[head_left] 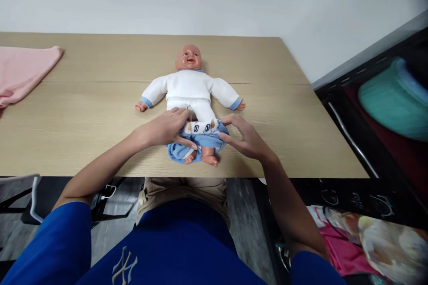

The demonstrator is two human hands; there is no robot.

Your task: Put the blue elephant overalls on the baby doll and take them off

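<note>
Blue garment [209,141] — bunched round doll's [189,85] lower legs | between left grip [167,127] and right grip [248,139] — both holding it

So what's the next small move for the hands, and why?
Probably ease up the blue cloth beside the left hand: there it bunches around one foot of the doll, baring only part of it, while the other foot, nearer the right hand, shows to the ankle. Both hands are at the cloth.

Left hand [167,127] near frame centre, back upward, thumb [186,142] extended. Right hand [245,137] right of centre, fingers bent. Forearms [107,162] angle inward.
</note>
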